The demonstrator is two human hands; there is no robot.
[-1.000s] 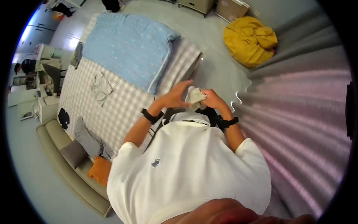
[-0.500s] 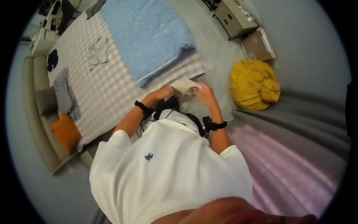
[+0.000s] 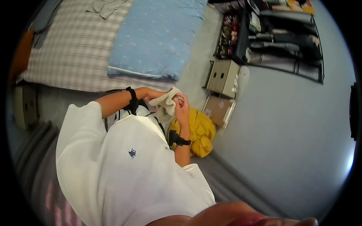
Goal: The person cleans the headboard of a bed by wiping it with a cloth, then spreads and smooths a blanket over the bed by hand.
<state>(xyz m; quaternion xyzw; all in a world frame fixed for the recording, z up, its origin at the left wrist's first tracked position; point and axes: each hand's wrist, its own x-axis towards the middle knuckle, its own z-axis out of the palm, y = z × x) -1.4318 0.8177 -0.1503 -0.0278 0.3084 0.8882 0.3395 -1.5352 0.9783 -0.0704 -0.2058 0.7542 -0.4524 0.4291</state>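
A small beige cloth [image 3: 165, 105] hangs bunched between my two hands, in front of my waist. My left hand [image 3: 154, 94] grips its left part, with the fingers partly hidden behind the fabric. On the other side, my right hand [image 3: 181, 105] pinches the cloth's right edge with bent fingers. Both wrists carry black straps. Just beyond the hands lies the bed with a checked sheet [image 3: 71, 56] and a folded blue quilt [image 3: 154, 41].
A yellow bundle [image 3: 198, 130] rests on the floor right of my hands. Behind it stand a cardboard box [image 3: 217, 109] and a beige cabinet [image 3: 223, 77]. Farther back is a black clothes rack [image 3: 286, 41]. Grey clothing [image 3: 107, 6] lies on the bed.
The view has swung to the right, bringing the clothes rack in. My left hand, open a second ago, took hold of the cloth, which was stretched between both hands and is now bunched.
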